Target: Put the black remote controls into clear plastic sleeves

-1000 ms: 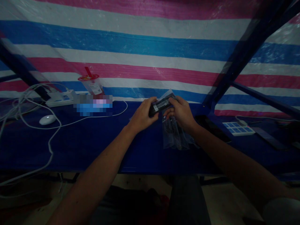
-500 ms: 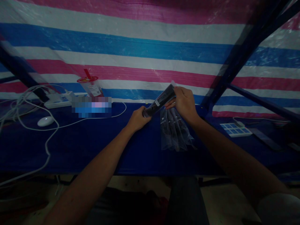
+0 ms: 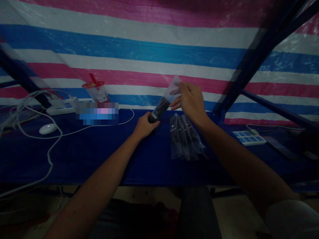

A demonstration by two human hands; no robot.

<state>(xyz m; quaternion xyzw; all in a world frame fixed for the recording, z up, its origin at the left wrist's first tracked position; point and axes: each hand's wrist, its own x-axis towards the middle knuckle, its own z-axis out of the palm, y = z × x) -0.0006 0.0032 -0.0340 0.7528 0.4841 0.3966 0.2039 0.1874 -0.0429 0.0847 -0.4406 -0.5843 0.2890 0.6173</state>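
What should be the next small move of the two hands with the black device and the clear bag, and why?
Probably the right hand lifts the clear bag further up and off, while the left hand holds the black device by its lower end. The device looks half out of the bag.

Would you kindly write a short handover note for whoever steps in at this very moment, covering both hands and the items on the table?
Left hand: closed around the lower end of a black device, low over the blue table.
Right hand: raised, pinching the top of a clear plastic sleeve that covers the device's upper part.
Nearby: a pile of clear bags with dark items inside lies on the table just right of the hands.
Done: the device sits partly in the sleeve; whether it is going in or coming out cannot be told.
Left: the lower end is outside the sleeve, in the left hand.
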